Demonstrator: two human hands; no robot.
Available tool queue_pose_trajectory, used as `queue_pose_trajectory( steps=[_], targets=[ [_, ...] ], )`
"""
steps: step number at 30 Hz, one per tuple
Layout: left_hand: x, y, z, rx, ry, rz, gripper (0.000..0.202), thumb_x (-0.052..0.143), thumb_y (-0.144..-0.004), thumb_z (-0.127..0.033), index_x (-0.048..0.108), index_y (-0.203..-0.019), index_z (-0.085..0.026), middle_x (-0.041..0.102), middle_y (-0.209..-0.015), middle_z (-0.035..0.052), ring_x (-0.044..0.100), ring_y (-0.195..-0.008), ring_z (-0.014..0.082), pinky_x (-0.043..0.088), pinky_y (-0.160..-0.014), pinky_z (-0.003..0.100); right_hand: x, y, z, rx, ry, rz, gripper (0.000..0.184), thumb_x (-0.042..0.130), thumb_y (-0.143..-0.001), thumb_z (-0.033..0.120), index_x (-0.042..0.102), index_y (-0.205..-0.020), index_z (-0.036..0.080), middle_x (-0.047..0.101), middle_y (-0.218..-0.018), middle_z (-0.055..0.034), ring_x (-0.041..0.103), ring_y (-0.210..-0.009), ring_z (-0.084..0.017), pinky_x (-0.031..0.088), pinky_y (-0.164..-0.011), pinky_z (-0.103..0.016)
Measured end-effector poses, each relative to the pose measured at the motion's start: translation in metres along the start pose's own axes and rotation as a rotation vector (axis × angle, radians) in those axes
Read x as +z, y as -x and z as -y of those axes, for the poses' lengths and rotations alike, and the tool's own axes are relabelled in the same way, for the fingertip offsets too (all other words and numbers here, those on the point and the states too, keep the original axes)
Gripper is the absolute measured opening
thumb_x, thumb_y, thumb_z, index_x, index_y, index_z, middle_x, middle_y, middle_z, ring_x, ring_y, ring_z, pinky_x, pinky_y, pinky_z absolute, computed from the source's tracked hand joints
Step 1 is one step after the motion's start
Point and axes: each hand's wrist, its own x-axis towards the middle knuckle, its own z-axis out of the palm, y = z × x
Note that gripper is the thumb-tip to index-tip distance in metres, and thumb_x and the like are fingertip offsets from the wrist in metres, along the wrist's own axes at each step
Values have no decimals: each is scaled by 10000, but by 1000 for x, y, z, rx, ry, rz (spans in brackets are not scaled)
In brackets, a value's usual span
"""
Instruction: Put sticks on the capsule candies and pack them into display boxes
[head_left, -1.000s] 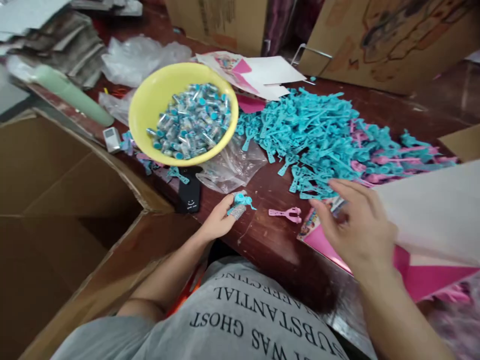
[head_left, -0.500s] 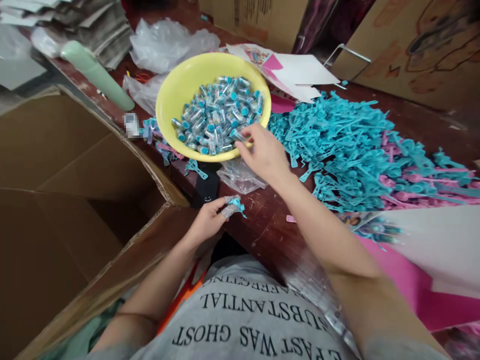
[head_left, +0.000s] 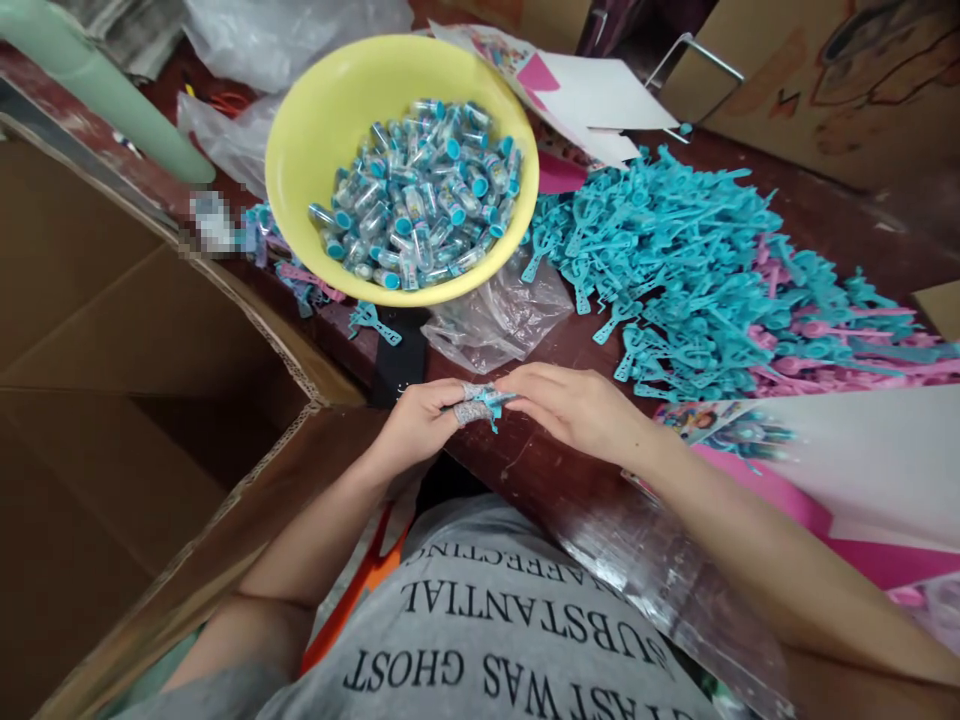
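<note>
My left hand point(head_left: 420, 425), with grey wrapping on its fingertips, is closed on a small turquoise plastic piece point(head_left: 490, 403). My right hand point(head_left: 592, 410) meets it from the other side, thumb and fingers pinched on a small clear vial, mostly hidden by the fingers. The fingertips of both hands nearly touch around the turquoise piece, over the table edge. Beyond them stands a yellow basin point(head_left: 300, 130) with many clear, blue-capped vials point(head_left: 420, 210). Right of it lies a heap of turquoise plastic pieces point(head_left: 675, 260).
Pink pieces point(head_left: 840, 370) mix into the heap's right side. An open cardboard box point(head_left: 247, 400) stands left of the table. Clear plastic bags point(head_left: 495, 325) lie by the basin, and printed white card point(head_left: 847, 460) at the right. A pale green cylinder point(head_left: 112, 90) is at upper left.
My right hand has moved from the basin with a vial, down to my left hand. The left hand still holds the turquoise piece. The view has shifted, so the basin appears larger.
</note>
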Motion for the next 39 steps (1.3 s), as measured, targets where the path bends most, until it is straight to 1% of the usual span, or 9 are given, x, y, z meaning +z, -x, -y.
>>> queue_pose_trajectory(
  steps=[4, 9, 12, 15, 17, 21, 27, 30, 39],
  targets=[
    [3, 3, 7, 219, -333, -63, 228, 623, -1011, -139, 835, -1061, -206, 842, -1095, 61, 799, -964, 189, 601, -826, 260, 3, -4, 2, 156, -45, 72, 278, 533, -1100, 352, 720, -1257, 220, 808, -1183, -87, 778, -1038, -213, 616, -896, -337],
    [6, 6, 24, 376, -637, -187, 286, 561, -1031, -141, 802, -1178, -188, 833, -1199, 97, 799, -924, 219, 632, -826, 329, 5, -22, 6, 523, -151, 290, 311, 532, -1080, 410, 753, -985, 214, 802, -798, -25, 765, -744, -189, 538, -686, -287],
    [1, 8, 25, 185, -461, -187, 244, 571, -1032, -190, 801, -1116, -190, 828, -1113, 91, 778, -952, 218, 614, -838, 320, -7, -43, 7, 469, -42, 213, 347, 549, -1069, 474, 784, -1150, 232, 834, -968, -55, 771, -820, -218, 551, -734, -329],
    [-4, 9, 17, -104, -76, -169, 254, 606, -1039, -356, 785, -1091, -184, 771, -863, 37, 683, -713, 153, 549, -674, 256, -21, -81, -1, 317, 192, -145, 425, 557, -1074, 467, 708, -1399, 238, 772, -1279, -121, 730, -1082, -295, 583, -858, -421],
    [-2, 9, 11, -254, 168, -147, 328, 685, -993, -477, 774, -1096, -178, 724, -784, 5, 584, -615, 115, 490, -609, 229, -26, -111, -12, 264, 346, -281, 376, 582, -1061, 389, 725, -1359, 208, 680, -1406, -161, 623, -1282, -366, 582, -935, -485],
    [10, 6, 7, -340, 416, -169, 442, 912, -786, -532, 762, -997, -175, 753, -896, 14, 620, -763, 122, 526, -776, 249, -29, -139, -29, 224, 413, -227, 214, 622, -1027, 273, 742, -1158, 154, 644, -1363, -172, 538, -1347, -394, 524, -1083, -544],
    [12, 8, 1, -390, 501, -145, 401, 945, -759, -475, 776, -962, -173, 759, -903, 17, 635, -793, 128, 522, -814, 262, -22, -40, -14, 138, -64, -204, 253, 620, -1045, 285, 655, -1281, 202, 763, -1165, -74, 726, -1011, -227, 595, -892, -380],
    [13, 5, -8, -441, 520, -60, 383, 955, -740, -451, 793, -947, -173, 734, -808, 0, 616, -721, 122, 521, -750, 253, -4, 16, -5, 85, -221, -154, 235, 616, -1068, 301, 706, -1276, 238, 804, -1194, -49, 768, -1051, -189, 614, -933, -338],
    [37, -6, -20, -305, 275, 145, 348, 871, -838, -463, 826, -1045, -188, 830, -1033, 45, 715, -887, 175, 566, -887, 299, 19, 78, 8, 11, -88, -285, 299, 547, -1107, 243, 695, -1367, 226, 775, -1346, -76, 752, -1228, -175, 628, -1087, -343]
  ],
)
